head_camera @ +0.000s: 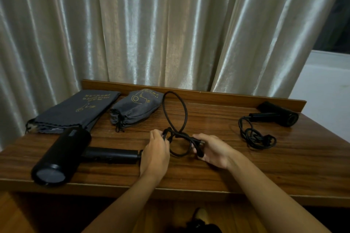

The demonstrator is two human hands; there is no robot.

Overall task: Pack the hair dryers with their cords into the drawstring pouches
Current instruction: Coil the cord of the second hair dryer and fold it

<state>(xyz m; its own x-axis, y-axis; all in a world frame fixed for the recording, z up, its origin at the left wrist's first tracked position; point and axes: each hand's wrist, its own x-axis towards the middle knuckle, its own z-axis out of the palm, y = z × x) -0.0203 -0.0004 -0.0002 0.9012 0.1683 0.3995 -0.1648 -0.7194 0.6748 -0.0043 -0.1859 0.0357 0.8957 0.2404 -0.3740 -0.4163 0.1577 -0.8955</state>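
Both hands work at the middle of the dark wooden table [208, 172], close together with a bundle of black braided cord [175, 115] stretched between them. The left hand [154, 154] has its fingers curled round the gathered coils at the cord's left end, and the right hand [213, 150] grips the other end, fingers wrapped over what looks like the plug. One large loop of the cord stands up beyond the hands, and a smaller loop sags between them. Just left of the left hand lies the large black cylindrical hair dryer [62, 154], its handle pointing at that wrist and its barrel reaching the near table edge. Beyond the left hand sits a filled grey drawstring pouch with a gold dryer print [135, 108], its neck drawn shut, and further left a flat, empty grey pouch with gold lettering [75, 112]. Well to the right of the right hand lies a smaller black hair dryer [278, 114], with its thin black cord [254, 135] loosely coiled beside it. A pale satin curtain [151, 24] hangs behind the table.
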